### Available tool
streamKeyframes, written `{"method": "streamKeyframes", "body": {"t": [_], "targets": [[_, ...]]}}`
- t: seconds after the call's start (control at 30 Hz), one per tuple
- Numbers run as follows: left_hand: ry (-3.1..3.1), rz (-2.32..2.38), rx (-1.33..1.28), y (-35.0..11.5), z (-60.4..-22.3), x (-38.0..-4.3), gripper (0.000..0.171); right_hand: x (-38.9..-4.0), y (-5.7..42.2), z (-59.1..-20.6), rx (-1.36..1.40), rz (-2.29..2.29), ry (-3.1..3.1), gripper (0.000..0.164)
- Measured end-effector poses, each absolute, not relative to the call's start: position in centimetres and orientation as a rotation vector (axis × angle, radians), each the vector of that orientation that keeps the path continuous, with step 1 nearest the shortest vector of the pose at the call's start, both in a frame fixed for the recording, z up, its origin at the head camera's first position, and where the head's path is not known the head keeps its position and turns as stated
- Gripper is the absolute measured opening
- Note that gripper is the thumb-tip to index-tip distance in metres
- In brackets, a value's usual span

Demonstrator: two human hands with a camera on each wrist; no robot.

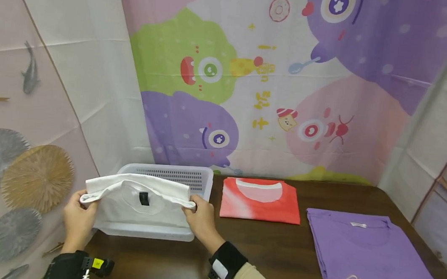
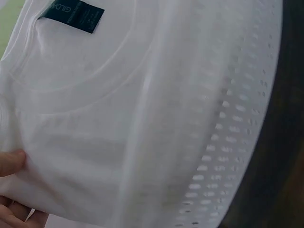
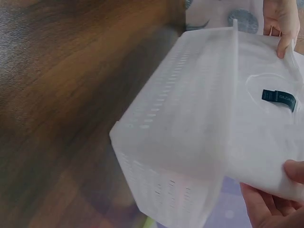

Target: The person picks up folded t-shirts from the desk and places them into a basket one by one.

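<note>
A folded white T-shirt point(image 1: 129, 202) with a dark neck label point(image 1: 144, 198) hangs partly inside a white perforated plastic basket point(image 1: 146, 231). My left hand point(image 1: 80, 218) pinches the shirt's left edge, thumb on the near face and fingers behind. At the opposite edge my right hand point(image 1: 202, 220) grips the cloth the same way. In the right wrist view the shirt point(image 3: 266, 137) slopes into the basket point(image 3: 190, 99), and both hands show at its edges. The shirt's lower part is hidden behind the basket's front wall.
On the brown table point(image 1: 263, 251) a folded red and white T-shirt point(image 1: 259, 204) lies right of the basket. Farther right lies a folded purple T-shirt point(image 1: 365, 252) with pale lettering. A printed cartoon curtain point(image 1: 264, 91) hangs behind the table, with patterned cloth point(image 1: 39, 104) at the left.
</note>
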State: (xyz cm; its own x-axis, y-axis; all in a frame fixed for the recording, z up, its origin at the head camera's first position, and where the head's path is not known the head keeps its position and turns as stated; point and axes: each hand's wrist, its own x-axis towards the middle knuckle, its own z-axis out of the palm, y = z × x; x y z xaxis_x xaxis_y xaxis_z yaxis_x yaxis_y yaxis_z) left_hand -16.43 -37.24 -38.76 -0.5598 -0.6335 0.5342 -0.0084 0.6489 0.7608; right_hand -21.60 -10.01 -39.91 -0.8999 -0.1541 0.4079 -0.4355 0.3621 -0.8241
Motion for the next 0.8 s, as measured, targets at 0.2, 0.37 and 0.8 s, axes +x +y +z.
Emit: {"method": "streamKeyframes", "body": {"t": [0.2,0.37,0.8], "targets": [[-2.060,-0.861,0.520,-37.6,-39.7,-16.8,0.027,-21.8,-10.3,-40.7,0.510,1.519,-2.422,0.010],[-2.118,-0.814,0.563,-37.8,-40.3,-16.9,0.030,-22.2,-10.5,-41.0,0.507,1.457,-2.427,0.010],[-2.260,-0.704,0.537,-39.2,-41.2,-16.7,0.029,-22.3,-11.6,-41.3,0.498,1.392,-2.544,0.008]]}}
